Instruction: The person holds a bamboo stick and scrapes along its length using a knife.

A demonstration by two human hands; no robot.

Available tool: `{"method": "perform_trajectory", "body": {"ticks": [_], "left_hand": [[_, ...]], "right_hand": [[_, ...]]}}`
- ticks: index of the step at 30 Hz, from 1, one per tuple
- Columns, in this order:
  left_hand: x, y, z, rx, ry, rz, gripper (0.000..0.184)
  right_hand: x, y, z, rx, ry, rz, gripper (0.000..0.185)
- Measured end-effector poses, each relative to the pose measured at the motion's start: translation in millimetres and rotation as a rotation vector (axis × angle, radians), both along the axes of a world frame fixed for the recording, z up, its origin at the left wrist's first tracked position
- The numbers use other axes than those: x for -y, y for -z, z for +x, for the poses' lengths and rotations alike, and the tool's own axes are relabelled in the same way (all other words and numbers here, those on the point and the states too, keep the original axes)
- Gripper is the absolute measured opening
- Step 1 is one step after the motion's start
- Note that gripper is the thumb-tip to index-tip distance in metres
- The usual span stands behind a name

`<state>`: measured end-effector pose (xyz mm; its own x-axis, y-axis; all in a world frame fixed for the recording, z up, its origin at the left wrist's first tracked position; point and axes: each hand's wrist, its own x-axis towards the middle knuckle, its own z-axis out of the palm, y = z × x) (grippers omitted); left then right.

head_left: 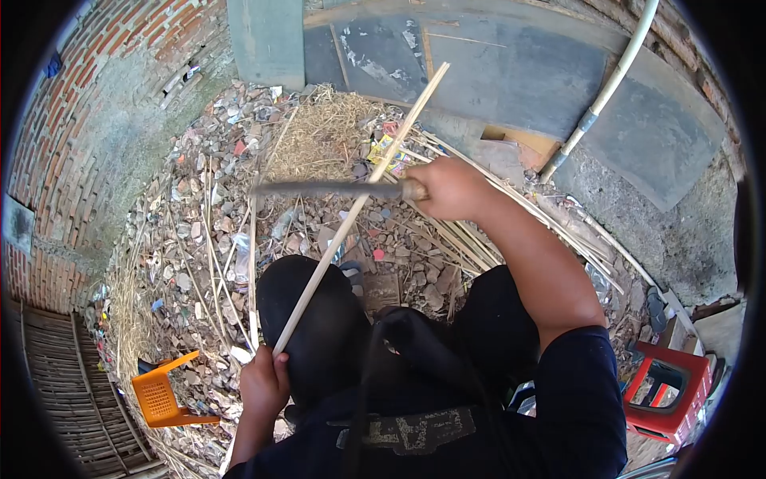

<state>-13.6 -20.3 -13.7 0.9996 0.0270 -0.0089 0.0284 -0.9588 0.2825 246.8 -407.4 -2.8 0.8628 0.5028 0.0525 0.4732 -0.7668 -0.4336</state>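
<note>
My left hand (264, 380) is closed round the lower end of a long pale bamboo strip (345, 227). The strip slants up and away to the right across my left knee. In my right hand (449, 188) is the wooden handle of a machete (327, 189), its dark blade pointing left. The blade crosses the strip near its middle; whether it touches the strip I cannot tell. A small split shows at the strip's far tip. Below my right forearm lies a bundle of bamboo strips (467, 243).
Rubble and litter (187, 239) cover the ground, with dry shavings (315, 140) heaped ahead. An orange plastic chair (157, 397) is at left, a red plastic stool (692, 382) at right. A pale pipe (610, 92) leans by the grey panels (519, 76). A brick wall (88, 104) rises at left.
</note>
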Motion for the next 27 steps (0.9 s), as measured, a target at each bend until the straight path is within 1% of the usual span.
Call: {"method": "perform_trajectory", "body": {"ticks": [3, 6, 9, 12, 15, 18, 19, 21, 22, 23, 26, 27], "left_hand": [[-3, 8, 5, 0.054, 0.034, -0.007, 0.026], [-6, 11, -4, 0.056, 0.021, 0.011, 0.026], [-3, 3, 1, 0.028, 0.003, 0.024, 0.026], [-3, 4, -1, 0.010, 0.000, 0.009, 0.026], [2, 4, 3, -0.002, -0.004, 0.004, 0.026], [-4, 6, 3, 0.015, 0.028, 0.022, 0.025], [-7, 8, 2, 0.025, 0.044, 0.031, 0.024], [-8, 11, -5, 0.040, 0.032, 0.012, 0.024], [-7, 11, 1, 0.073, 0.035, -0.001, 0.024], [-6, 7, 1, 0.078, 0.037, 0.029, 0.025], [-4, -1, 1, 0.011, 0.014, 0.043, 0.026], [-4, -1, 1, 0.007, 0.023, 0.023, 0.026]], "right_hand": [[-1, -6, -1, 0.043, -0.066, -0.109, 0.027], [35, 38, 44, -0.085, 0.271, 0.160, 0.026], [43, 51, 42, 0.108, 0.256, 0.083, 0.027], [34, 18, 25, 0.015, 0.264, 0.141, 0.026], [26, 5, 12, 0.085, 0.161, 0.080, 0.022], [13, -5, 2, 0.187, 0.039, -0.157, 0.018], [15, -2, 6, 0.101, 0.069, -0.053, 0.019], [37, 39, 38, -0.060, 0.264, 0.111, 0.019], [42, 36, 49, -0.115, 0.371, 0.192, 0.019], [43, 39, 48, -0.039, 0.342, 0.036, 0.021], [41, 50, 45, 0.095, 0.357, 0.012, 0.023], [39, 43, 38, 0.092, 0.324, 0.035, 0.024]]}}
